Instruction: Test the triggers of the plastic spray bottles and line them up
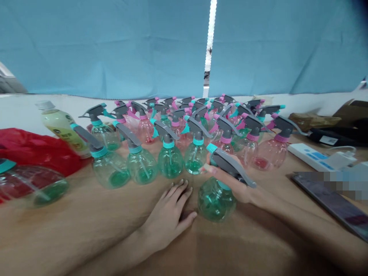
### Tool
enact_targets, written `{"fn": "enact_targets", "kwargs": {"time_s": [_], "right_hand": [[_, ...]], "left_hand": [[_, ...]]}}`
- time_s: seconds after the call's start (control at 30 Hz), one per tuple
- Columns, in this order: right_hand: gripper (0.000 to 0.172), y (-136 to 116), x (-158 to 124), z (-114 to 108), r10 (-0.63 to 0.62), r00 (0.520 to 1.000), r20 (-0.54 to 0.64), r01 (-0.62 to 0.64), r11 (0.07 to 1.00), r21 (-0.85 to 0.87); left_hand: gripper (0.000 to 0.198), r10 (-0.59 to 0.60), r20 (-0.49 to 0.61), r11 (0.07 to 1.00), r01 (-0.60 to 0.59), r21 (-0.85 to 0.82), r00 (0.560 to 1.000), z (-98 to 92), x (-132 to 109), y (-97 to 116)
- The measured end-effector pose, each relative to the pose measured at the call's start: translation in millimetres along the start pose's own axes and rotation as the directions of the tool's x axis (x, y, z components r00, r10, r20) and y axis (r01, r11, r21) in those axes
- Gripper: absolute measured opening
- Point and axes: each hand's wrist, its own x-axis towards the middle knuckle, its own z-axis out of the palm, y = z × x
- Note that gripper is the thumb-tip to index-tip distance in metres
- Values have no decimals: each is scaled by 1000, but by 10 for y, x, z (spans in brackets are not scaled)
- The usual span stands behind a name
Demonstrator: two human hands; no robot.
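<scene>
Holding a green spray bottle [215, 205] near its top, the right hand [240, 191] curls its fingers. The bottle seems to touch the table [94, 214], near more bottles [170, 165]. The left hand [169, 212] rests, fingers a little apart, holding nothing.

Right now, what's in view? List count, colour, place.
table: one, brown, foreground
held sprayer: one, green, front
other sprayers: many, green or pink, on table
bottle: one, yellowish, back left
bag: one, red, left
power strip: one, white-blue, right
charger: one, white, on strip
device: one, dark, right
package: one, brown, right
item: one, black, right
carton: one, brown, right
cloth: unclear count, blue, background
wall: one, white, behind
left hand: one, bare, on table
right hand: one, bare, gripping sprayer
</scene>
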Motion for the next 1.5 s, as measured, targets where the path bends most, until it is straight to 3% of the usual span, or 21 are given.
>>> {"fn": "enact_targets", "kwargs": {"time_s": [0.13, 1.1, 1.5], "right_hand": [[12, -32, -9, -1, -7, 1000, -5, 7, 1000, -3], [15, -26, -47, 3, 24, 999, -34, -24, 1000, -5], [17, 33, -67, 16, 34, 999, -34, -33, 999, 31]], "left_hand": [[53, 5, 1, 1000, -5, 0, 1000, 10, -1, -4], [54, -10, 60, 999, 7, 44, 998, -6, 10, 16], [55, 6, 36, 1000, -7, 27, 999, -9, 15, 14]]}}
